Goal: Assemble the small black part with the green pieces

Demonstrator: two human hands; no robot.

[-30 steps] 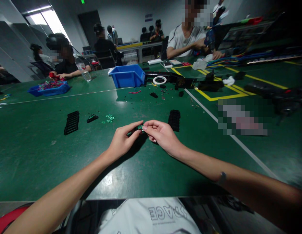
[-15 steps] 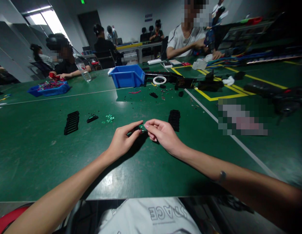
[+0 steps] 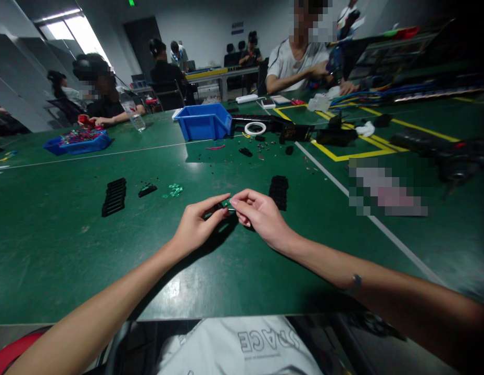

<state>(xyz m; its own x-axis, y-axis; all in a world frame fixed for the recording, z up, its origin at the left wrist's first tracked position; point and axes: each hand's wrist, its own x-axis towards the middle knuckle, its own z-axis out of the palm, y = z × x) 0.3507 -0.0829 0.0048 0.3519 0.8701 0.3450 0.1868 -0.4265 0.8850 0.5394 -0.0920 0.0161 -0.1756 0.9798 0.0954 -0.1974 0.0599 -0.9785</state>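
Both hands meet over the middle of the green table (image 3: 121, 265). My left hand (image 3: 198, 219) is closed, thumb and fingers gripping a small black part (image 3: 215, 206) that is mostly hidden. At the right end of that part shows a small green circuit board (image 3: 227, 202). My right hand (image 3: 261, 214) pinches at this board, thumb and forefinger touching it. To the left lie a pile of small green boards (image 3: 175, 190), a black piece with green bits on it (image 3: 147, 189) and a row of black slotted parts (image 3: 114, 197). Another black row (image 3: 279, 192) lies just beyond my right hand.
A blue bin (image 3: 205, 122) stands at the back, near a white ring (image 3: 255, 128) and scattered small parts. A blue tray of wires (image 3: 80, 141) is at far left, beside a clear bottle (image 3: 135, 114). A power tool (image 3: 456, 156) lies at right. Co-workers sit across the table.
Hardly anything differs. The fingers of both hands have shifted very slightly at the green circuit board, and the hold stays the same.
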